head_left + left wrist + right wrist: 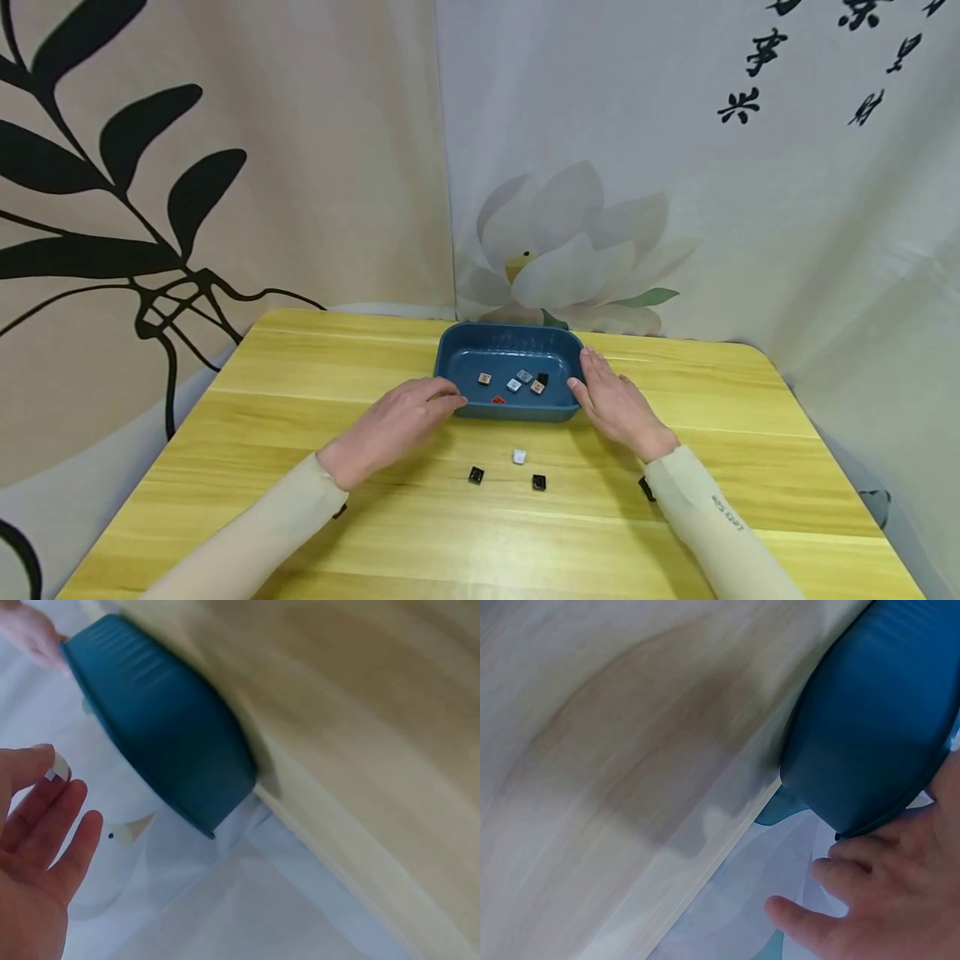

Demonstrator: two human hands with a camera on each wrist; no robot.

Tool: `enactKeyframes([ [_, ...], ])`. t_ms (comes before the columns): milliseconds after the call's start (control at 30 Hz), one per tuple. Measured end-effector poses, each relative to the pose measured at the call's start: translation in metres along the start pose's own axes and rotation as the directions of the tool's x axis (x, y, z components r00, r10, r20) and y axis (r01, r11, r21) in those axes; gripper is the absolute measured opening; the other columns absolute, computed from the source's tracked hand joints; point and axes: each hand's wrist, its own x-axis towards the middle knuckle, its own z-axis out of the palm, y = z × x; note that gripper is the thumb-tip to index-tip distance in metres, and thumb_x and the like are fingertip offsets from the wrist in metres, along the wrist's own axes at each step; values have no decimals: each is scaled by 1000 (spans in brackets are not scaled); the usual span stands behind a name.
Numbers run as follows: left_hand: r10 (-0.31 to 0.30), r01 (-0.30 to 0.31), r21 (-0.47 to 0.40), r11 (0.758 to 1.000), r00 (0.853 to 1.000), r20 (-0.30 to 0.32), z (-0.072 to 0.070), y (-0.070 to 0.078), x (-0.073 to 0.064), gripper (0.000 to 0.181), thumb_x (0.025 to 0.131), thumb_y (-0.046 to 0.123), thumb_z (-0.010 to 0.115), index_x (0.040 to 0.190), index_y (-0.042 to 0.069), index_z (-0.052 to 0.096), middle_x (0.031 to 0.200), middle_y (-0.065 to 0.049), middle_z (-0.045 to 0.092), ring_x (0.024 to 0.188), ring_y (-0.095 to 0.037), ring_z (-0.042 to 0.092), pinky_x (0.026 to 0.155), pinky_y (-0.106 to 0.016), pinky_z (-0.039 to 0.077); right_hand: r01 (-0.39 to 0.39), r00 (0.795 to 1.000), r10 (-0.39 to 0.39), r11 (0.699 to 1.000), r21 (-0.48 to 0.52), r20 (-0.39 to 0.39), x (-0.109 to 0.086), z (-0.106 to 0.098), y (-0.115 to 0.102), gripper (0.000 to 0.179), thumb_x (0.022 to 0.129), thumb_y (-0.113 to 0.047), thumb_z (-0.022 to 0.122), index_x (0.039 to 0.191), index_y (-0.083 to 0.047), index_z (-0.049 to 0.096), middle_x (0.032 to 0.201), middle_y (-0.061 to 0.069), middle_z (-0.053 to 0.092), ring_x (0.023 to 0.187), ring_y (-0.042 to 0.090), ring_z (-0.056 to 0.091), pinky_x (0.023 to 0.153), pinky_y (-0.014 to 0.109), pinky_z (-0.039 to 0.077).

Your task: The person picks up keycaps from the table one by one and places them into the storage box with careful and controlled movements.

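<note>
A blue rectangular basin stands toward the back of the table. My left hand is at its near left corner. In the left wrist view, that hand's thumb and index finger pinch a small whitish square piece, partly covered by the fingers; the other fingers are spread. My right hand holds the basin's right rim, thumb over the edge and fingers along the outside. Inside the basin lie several small square pieces, among them a red one, a white one and a black one.
In front of the basin on the wooden table lie a white square piece and two black square pieces, the left one and the right one. A printed curtain hangs behind the table's back edge.
</note>
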Motion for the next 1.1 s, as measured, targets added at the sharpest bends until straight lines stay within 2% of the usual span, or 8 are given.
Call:
enactKeyframes([
  [267, -29, 28, -23, 999, 999, -33, 3, -1, 27, 46, 88, -4, 79, 132, 6, 70, 124, -4, 65, 107, -14, 65, 90, -25, 57, -8, 1000, 8, 1000, 5, -2, 0, 0, 2, 69, 114, -41, 32, 161, 8, 20, 169, 23, 19, 155, 41, 22, 116, 66, 29],
  [467, -35, 33, -30, 999, 998, -51, 12, -4, 42, 37, 90, -4, 77, 126, 5, 72, 119, -4, 65, 104, -13, 65, 90, -24, 56, -10, 1000, 10, 1000, 7, 5, 1, -1, 3, 70, 114, -42, 31, 161, 8, 19, 169, 23, 18, 155, 40, 20, 117, 65, 28],
  [733, -46, 47, 7, 999, 997, -57, 24, -9, 50, 33, 88, -2, 80, 119, 5, 76, 113, -6, 69, 97, -15, 69, 84, -25, 58, -10, 1000, 10, 1000, 13, 2, 1, -1, 1, 70, 114, -42, 32, 161, 7, 19, 169, 23, 18, 155, 40, 20, 117, 65, 28],
  [900, -107, 107, 6, 994, 994, -38, 30, -12, 53, 27, 90, 1, 80, 117, 5, 77, 110, -6, 70, 93, -15, 69, 83, -26, 59, -10, 1000, 10, 1000, 18, 2, 1, 0, 0, 70, 113, -42, 32, 161, 7, 19, 169, 23, 19, 155, 41, 21, 117, 65, 28],
  [1100, -183, 182, 69, 981, 983, 5, 35, -16, 57, 22, 93, 3, 77, 114, 6, 79, 106, -7, 70, 91, -16, 69, 81, -27, 59, -13, 1000, 13, 1000, 15, 0, 1, 1, 0, 69, 113, -41, 33, 161, 8, 20, 169, 24, 20, 155, 41, 22, 117, 65, 28],
])
